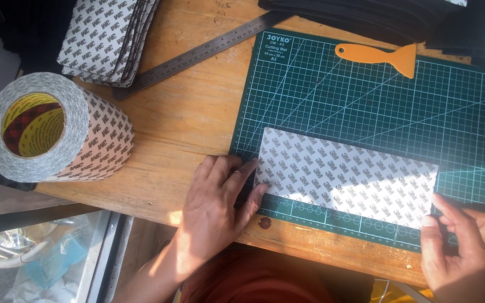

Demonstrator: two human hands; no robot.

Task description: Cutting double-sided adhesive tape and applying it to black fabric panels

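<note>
Left hand [220, 193] and right hand [461, 247] flat at printed sheet [346, 177] ends.

left hand [217, 205] flat, fingers spread | right hand [464, 252] fingers loosely curled

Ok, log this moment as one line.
left hand: pressing sheet's left edge | right hand: at right corner | patterned sheet: flat on cutting mat

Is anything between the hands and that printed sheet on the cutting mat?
Nothing visible. The left hand already rests at the left edge of the sheet, fingers touching it, and the right hand has its fingertips at the lower right corner. The scraper and ruler lie well away, beyond the sheet.
</note>
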